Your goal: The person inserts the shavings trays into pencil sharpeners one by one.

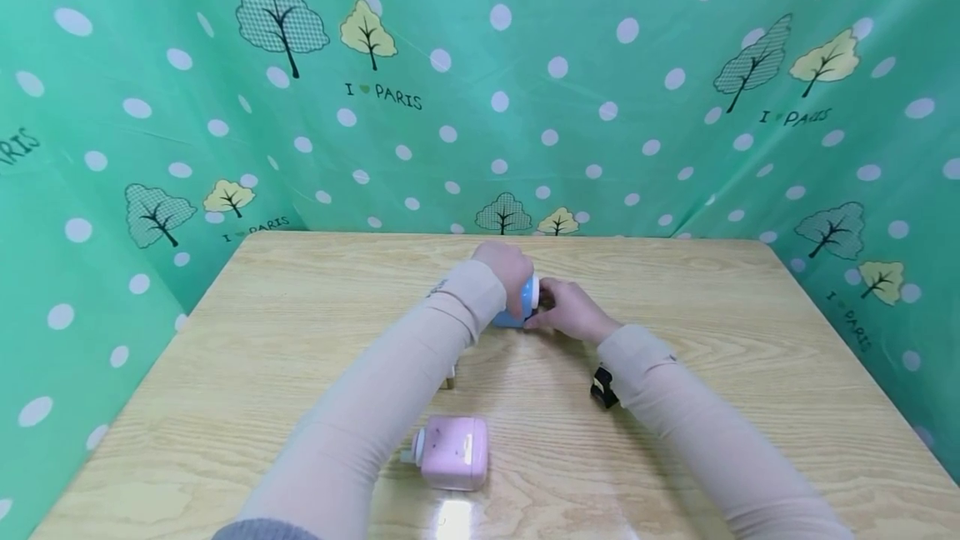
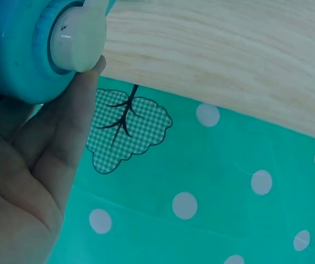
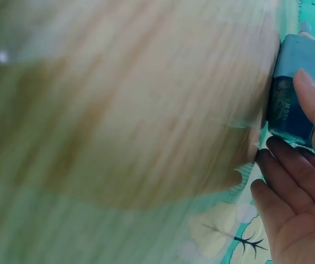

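Note:
My left hand [image 1: 504,269] grips a blue pencil sharpener [image 1: 527,297] near the far middle of the wooden table. In the left wrist view, the fingers [image 2: 72,121] lie along its rounded blue end, with a fingertip at the pale crank knob [image 2: 79,38]. My right hand [image 1: 572,311] is at the sharpener's right side, by its white front. The right wrist view shows the thumb [image 3: 313,102] against the dark see-through drawer [image 3: 289,113], while the other fingers reach out fairly straight just below it.
A pink pencil sharpener [image 1: 453,452] lies on the near part of the wooden table [image 1: 300,323], its crank to the left. Below the right cuff sits a small black device [image 1: 602,387]. A green dotted curtain [image 1: 450,107] hangs behind the table and along both sides.

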### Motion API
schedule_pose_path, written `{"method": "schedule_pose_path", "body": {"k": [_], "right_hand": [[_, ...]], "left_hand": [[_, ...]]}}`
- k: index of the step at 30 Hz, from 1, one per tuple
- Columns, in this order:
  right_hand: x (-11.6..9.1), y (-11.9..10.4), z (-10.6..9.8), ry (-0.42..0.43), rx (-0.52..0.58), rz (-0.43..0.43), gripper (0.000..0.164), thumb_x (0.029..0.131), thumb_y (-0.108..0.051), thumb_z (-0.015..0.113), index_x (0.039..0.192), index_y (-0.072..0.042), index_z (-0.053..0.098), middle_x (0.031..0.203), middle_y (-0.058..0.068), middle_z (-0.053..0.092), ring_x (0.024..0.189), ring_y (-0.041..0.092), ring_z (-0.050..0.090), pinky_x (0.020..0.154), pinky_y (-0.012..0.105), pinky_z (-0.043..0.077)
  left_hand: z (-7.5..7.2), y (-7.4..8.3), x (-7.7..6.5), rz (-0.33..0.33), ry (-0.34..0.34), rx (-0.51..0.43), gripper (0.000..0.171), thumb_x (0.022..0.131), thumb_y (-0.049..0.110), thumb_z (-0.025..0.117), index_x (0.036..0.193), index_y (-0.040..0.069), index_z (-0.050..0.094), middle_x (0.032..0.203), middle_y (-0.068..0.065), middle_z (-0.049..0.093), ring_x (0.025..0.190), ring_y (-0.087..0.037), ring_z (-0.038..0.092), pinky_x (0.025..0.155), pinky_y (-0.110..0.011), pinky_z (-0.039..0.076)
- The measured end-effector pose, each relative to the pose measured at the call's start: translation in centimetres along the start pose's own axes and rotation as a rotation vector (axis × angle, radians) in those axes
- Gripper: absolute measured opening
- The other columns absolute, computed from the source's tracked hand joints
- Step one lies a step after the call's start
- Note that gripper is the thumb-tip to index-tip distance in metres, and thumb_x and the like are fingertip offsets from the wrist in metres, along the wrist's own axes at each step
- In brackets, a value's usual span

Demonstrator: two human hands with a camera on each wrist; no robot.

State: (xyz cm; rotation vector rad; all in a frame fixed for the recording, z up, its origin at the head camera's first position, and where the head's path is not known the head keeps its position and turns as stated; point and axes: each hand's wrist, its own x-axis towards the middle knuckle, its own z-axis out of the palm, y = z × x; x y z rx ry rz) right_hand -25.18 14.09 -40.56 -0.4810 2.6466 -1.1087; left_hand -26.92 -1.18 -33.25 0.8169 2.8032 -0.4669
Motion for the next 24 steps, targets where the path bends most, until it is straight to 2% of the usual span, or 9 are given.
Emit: {"method": "schedule_pose_path", "body": {"k": [3, 11, 15, 19, 22, 24], "right_hand": [[-0.1, -0.1, 0.1, 0.0, 0.002, -0.015, 0.063, 0.078, -0.022, 0.082, 0.133, 0.003, 0.06, 0.132, 0.02, 0.065, 0.124, 0.036, 0.06, 0.108, 0.047, 0.044], [-0.4, -0.4, -0.3, 0.015, 0.033, -0.047, 0.073, 0.082, -0.024, 0.078, 0.143, 0.005, 0.051, 0.141, 0.024, 0.058, 0.13, 0.039, 0.055, 0.11, 0.049, 0.041], [-0.7, -0.9, -0.9, 0.029, 0.053, -0.066, 0.075, 0.085, -0.023, 0.075, 0.148, 0.006, 0.045, 0.148, 0.024, 0.052, 0.135, 0.04, 0.051, 0.112, 0.05, 0.038], [-0.9, -1.8, -1.5, 0.039, 0.033, -0.088, 0.083, 0.087, -0.034, 0.072, 0.151, 0.006, 0.04, 0.153, 0.022, 0.048, 0.137, 0.039, 0.049, 0.114, 0.05, 0.036], [-1.1, -2.7, -2.1, 0.052, 0.019, -0.096, 0.088, 0.087, -0.043, 0.07, 0.153, 0.005, 0.037, 0.155, 0.021, 0.045, 0.139, 0.039, 0.047, 0.115, 0.052, 0.034], [-1.4, -3.3, -2.6, 0.064, 0.02, -0.097, 0.09, 0.087, -0.048, 0.068, 0.154, 0.003, 0.037, 0.156, 0.019, 0.044, 0.14, 0.038, 0.045, 0.115, 0.053, 0.033]], "left_hand": [[-0.1, 0.1, 0.0, -0.003, -0.008, -0.002, 0.053, 0.071, 0.049, 0.077, 0.114, 0.017, 0.074, 0.096, 0.003, 0.071, 0.082, -0.015, 0.063, 0.074, -0.034, 0.057], [0.0, 0.1, -0.1, -0.005, 0.015, -0.027, 0.059, 0.07, 0.061, 0.073, 0.11, 0.017, 0.073, 0.094, 0.003, 0.071, 0.079, -0.014, 0.062, 0.069, -0.032, 0.056], [-0.9, -0.3, -1.2, 0.0, 0.047, -0.111, 0.048, 0.075, 0.058, 0.07, 0.098, 0.016, 0.071, 0.085, 0.004, 0.067, 0.072, -0.013, 0.059, 0.065, -0.032, 0.053], [-1.7, -1.3, -2.3, 0.011, 0.074, -0.199, 0.04, 0.079, 0.055, 0.065, 0.087, 0.016, 0.066, 0.075, 0.005, 0.059, 0.065, -0.012, 0.053, 0.06, -0.03, 0.051], [-2.2, -2.1, -3.0, 0.021, 0.095, -0.233, 0.044, 0.081, 0.058, 0.061, 0.091, 0.015, 0.066, 0.075, 0.003, 0.06, 0.066, -0.013, 0.055, 0.06, -0.031, 0.052], [-2.5, -2.7, -3.4, 0.025, 0.12, -0.253, 0.052, 0.083, 0.06, 0.059, 0.101, 0.013, 0.069, 0.085, -0.001, 0.067, 0.074, -0.016, 0.062, 0.064, -0.033, 0.055]]}}
